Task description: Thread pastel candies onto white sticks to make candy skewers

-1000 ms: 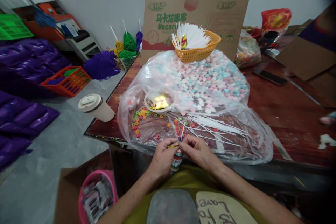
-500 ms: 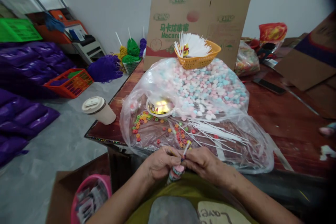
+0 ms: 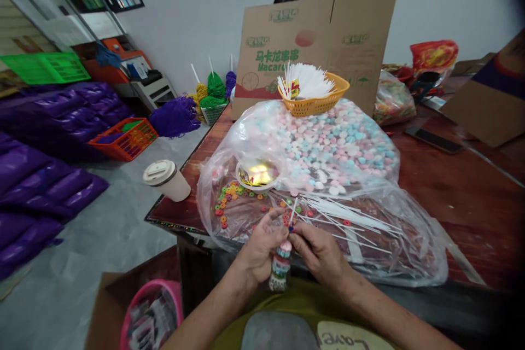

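Note:
A wrapped marshmallow skewer (image 3: pixel 281 268) hangs upright in front of my apron, pastel pieces stacked inside a clear printed bag. Its white stick (image 3: pixel 293 210) pokes out of the gathered neck, where a small dark tie (image 3: pixel 291 227) sits. My left hand (image 3: pixel 262 246) holds the bag just below the neck, thumb against it and forefinger stretched up. At the tie, the fingertips of my right hand (image 3: pixel 318 249) are pinched together. Beyond my hands, ring-shaped candies (image 3: pixel 223 205) and loose white sticks (image 3: pixel 348 213) lie on the plastic sheet (image 3: pixel 394 270).
Pastel marshmallows (image 3: pixel 328 147) fill the plastic behind, with a yellow basket (image 3: pixel 315 106) of sticks on top. A bowl (image 3: pixel 268 185) holds shiny gold strips. A lidded cup (image 3: pixel 168 180) stands at the table's left edge. Below left is a pink bucket (image 3: pixel 178 298) of packets.
My left forefinger has lifted and straightened off the neck. The skewer now hangs more upright and shows more of its length. A gold strip seen at my left fingers is no longer visible.

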The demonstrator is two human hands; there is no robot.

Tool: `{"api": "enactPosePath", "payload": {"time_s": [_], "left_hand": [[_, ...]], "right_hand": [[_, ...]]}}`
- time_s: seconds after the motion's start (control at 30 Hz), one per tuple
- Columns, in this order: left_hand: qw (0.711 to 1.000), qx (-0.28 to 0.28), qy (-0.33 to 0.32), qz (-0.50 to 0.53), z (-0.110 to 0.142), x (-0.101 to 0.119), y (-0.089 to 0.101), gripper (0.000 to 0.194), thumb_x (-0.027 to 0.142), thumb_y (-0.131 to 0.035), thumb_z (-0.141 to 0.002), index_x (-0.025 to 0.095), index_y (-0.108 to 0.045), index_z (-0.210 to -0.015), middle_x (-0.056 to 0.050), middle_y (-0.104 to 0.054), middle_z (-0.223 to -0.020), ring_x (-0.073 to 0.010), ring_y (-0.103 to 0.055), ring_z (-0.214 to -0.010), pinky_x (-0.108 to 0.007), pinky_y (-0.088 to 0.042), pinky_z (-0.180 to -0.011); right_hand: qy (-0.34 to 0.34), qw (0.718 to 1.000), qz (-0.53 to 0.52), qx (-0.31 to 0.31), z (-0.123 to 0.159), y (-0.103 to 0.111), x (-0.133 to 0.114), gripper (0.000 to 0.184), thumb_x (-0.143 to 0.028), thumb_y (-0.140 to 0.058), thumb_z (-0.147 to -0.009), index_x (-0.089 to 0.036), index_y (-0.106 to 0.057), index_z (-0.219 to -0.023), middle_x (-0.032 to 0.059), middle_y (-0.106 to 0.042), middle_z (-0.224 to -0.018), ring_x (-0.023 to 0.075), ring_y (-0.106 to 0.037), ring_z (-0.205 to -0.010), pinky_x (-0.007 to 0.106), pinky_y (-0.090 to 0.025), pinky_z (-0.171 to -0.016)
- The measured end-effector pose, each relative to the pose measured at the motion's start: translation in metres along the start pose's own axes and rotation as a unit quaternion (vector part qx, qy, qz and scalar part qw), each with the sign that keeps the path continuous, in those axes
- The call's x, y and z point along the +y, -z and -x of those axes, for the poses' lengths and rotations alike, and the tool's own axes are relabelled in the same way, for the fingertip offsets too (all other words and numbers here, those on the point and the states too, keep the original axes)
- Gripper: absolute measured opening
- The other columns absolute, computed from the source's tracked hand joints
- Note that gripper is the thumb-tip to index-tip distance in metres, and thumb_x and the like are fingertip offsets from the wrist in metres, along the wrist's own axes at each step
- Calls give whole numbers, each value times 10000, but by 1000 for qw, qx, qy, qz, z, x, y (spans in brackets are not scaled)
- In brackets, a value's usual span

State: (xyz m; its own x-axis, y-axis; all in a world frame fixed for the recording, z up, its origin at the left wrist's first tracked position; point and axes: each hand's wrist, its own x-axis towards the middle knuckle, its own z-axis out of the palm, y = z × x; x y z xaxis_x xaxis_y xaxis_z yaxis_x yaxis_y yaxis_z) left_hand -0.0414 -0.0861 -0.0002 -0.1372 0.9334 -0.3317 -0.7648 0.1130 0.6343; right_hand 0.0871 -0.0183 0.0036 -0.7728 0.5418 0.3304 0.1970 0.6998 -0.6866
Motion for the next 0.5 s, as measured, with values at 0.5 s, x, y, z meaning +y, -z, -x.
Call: {"api": "enactPosePath", "payload": {"time_s": [0.5], "left_hand": [[998, -19, -22, -62, 25, 59, -11, 861, 852, -268, -604, 193, -615, -1038, -72, -640, -632, -198, -592, -556, -317, -448, -552]], "right_hand": [[81, 992, 98, 12, 3, 13, -8, 217, -144, -352, -834, -197, -449, -648, -1, -491, -553, 117, -408, -496, 248, -289, -480]]}}
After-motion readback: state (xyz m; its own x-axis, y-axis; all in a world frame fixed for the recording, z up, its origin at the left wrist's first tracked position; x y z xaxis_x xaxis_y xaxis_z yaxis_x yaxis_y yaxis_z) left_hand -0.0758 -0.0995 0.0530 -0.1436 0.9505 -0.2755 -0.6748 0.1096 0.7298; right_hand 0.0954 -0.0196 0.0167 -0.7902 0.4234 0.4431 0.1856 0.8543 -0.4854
